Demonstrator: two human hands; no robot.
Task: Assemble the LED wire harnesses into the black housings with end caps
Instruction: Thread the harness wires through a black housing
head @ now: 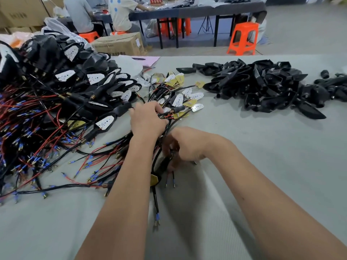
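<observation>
Housing in hand: a black housing (165, 164) is held low over the grey table mat (262, 147), just in front of the body, with a yellow board (154, 180) showing at its near end and black leads (156, 205) with blue ferrules trailing toward the viewer.
Right hand: the right hand (185, 145) is curled over the housing from the right; its fingers are bent round the part, though the fingertips are blurred.
Left hand: the left hand (148, 119) is laid on the loose harnesses (176, 94) beyond the housing, its fingers curled into the black wires and gripping a few of them.
Loose harnesses: white and yellow LED boards on black and red wires are spread at the middle of the mat, touching the left hand.
Finished pile: a large heap of assembled units (62, 79) is stacked at the left, with red and black leads (28, 139) fanned out toward the near edge.
Empty housings: a heap of bare black housings (262, 85) is piled at the right, well apart from the hands.
Far side: a pink sheet (144, 60) lies at the mat's far edge; a cardboard box (120, 44), orange stools (243, 37) and two seated people (120, 14) at a dark table are seen beyond.
</observation>
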